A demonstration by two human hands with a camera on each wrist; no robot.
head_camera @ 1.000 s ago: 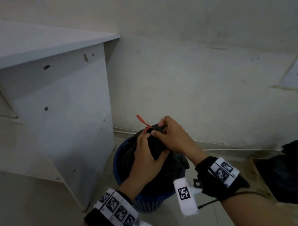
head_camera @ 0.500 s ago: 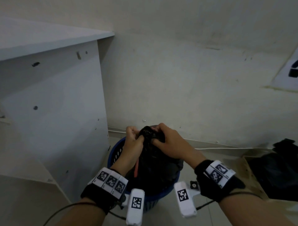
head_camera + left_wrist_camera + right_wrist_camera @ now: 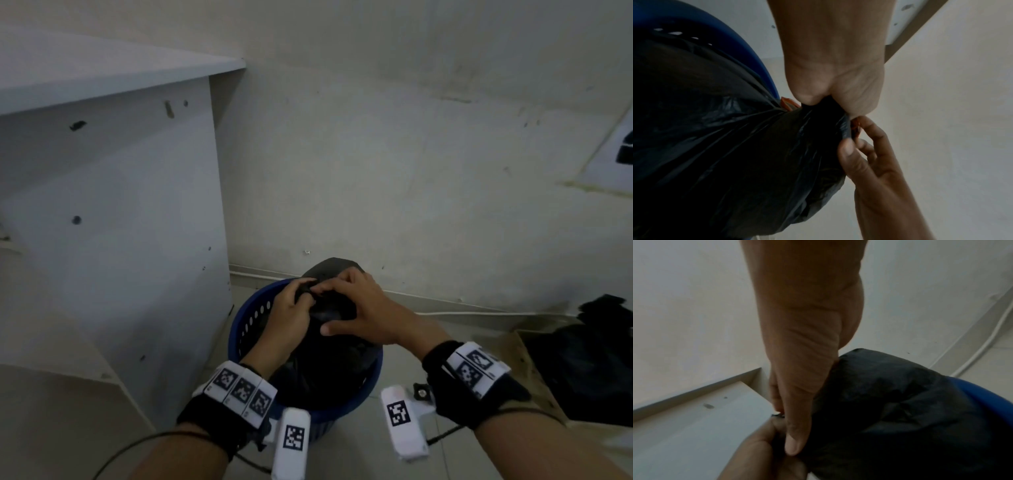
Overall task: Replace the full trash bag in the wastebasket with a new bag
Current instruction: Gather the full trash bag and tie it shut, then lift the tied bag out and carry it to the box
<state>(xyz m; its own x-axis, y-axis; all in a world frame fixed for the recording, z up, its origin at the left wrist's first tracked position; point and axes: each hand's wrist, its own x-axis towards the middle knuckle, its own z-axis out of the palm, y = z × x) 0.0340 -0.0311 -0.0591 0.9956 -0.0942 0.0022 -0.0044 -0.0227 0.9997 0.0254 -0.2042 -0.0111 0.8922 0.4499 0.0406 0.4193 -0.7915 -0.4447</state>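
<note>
We see the left hand and right hand both pinching the gathered neck of the black trash bag, which sits in the blue wastebasket beside a white cabinet.

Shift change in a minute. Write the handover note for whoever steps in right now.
Left hand: grips the gathered neck of the black trash bag.
Right hand: pinches the same neck from the other side; an orange tie shows at the grip.
Bag: full, still sitting in the blue wastebasket beside the white cabinet.
Done: bag mouth gathered.
Left: finish closing, lift the bag out, fit a new bag.
</note>
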